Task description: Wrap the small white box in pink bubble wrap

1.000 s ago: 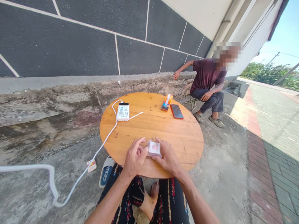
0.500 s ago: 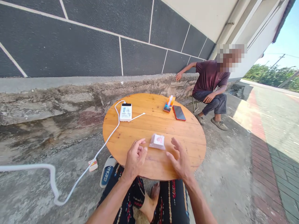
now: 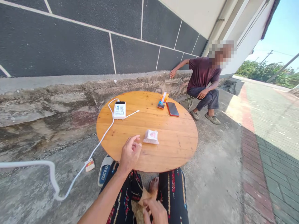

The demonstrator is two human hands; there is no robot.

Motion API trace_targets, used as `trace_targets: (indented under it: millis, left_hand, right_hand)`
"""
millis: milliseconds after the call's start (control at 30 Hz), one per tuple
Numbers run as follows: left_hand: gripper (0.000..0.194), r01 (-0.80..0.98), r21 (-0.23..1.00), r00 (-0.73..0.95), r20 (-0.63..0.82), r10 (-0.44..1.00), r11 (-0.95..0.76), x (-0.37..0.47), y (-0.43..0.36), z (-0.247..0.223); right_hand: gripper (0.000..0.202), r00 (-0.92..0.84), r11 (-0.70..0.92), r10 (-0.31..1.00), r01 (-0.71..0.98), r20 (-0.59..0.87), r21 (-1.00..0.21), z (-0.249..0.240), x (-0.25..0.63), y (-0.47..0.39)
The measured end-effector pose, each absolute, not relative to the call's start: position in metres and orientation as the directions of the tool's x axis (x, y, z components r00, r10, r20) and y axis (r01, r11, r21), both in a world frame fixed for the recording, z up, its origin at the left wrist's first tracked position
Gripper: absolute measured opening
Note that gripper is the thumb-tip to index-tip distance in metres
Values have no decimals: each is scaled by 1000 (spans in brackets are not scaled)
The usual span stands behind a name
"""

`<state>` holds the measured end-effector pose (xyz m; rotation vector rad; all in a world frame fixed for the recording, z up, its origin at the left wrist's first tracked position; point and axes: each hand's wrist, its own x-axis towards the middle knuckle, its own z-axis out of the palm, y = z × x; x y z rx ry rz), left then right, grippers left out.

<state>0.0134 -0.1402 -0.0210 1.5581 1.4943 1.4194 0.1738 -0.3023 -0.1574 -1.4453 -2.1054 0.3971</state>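
Observation:
A small white box in clear plastic wrap point(image 3: 151, 136), with a pink-red print on top, sits on the round wooden table point(image 3: 175, 152). Just left of it, over the table's near edge, my left hand point(image 3: 130, 152) is raised with loosely bent fingers and nothing in them; it stays apart from the box. My right hand point(image 3: 156, 211) is low over my lap, cut by the bottom of the view. Its fingers are bent, thumb and forefinger stand apart, and I see nothing held.
A white power bank point(image 3: 120, 111) with a white cable point(image 3: 102, 138) lies at the table's left. An orange and blue tape-like item point(image 3: 163, 101) and a red-edged phone point(image 3: 173, 109) are at the back. A seated person point(image 3: 204, 77) leans by the wall. A slipper point(image 3: 104, 172) lies below.
My right hand has left the box's right side and dropped down over my lap. The left hand stays beside the box, and the whole view has shifted slightly.

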Motion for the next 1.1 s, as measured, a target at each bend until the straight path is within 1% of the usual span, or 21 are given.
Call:
trace_targets:
  millis: [100, 200, 300, 500, 733, 933, 1100]
  left_hand:
    - [31, 369, 898, -176, 320, 931, -239, 14, -140, -21]
    - [32, 380, 891, -182, 335, 925, -248, 13, -139, -22]
    - [33, 385, 891, -192, 334, 923, -243, 13, -137, -25]
    - [31, 402, 887, -195, 325, 925, -226, 14, -134, -25]
    - [29, 412, 879, -205, 345, 916, -239, 14, -132, -25]
    - [28, 428, 870, -208, 358, 910, -245, 14, -129, -26]
    - [28, 442, 861, -206, 372, 905, -253, 15, -127, -29]
  right_hand:
    - [23, -315, 291, 948, 823, 35, -488, -147, 174, -298]
    - [21, -367, 272, 912, 876, -185, -398, -137, 169, -301]
    - [21, -399, 292, 870, 890, -289, -351, -131, 165, -304]
    - [20, -354, 254, 884, 912, -305, -322, -130, 171, -305]
    - [19, -354, 268, 894, 914, -274, -306, -132, 176, -308]
    - [24, -334, 254, 905, 920, -262, -298, -132, 180, -311]
    - [21, -333, 262, 904, 927, -267, -270, -128, 182, -314]
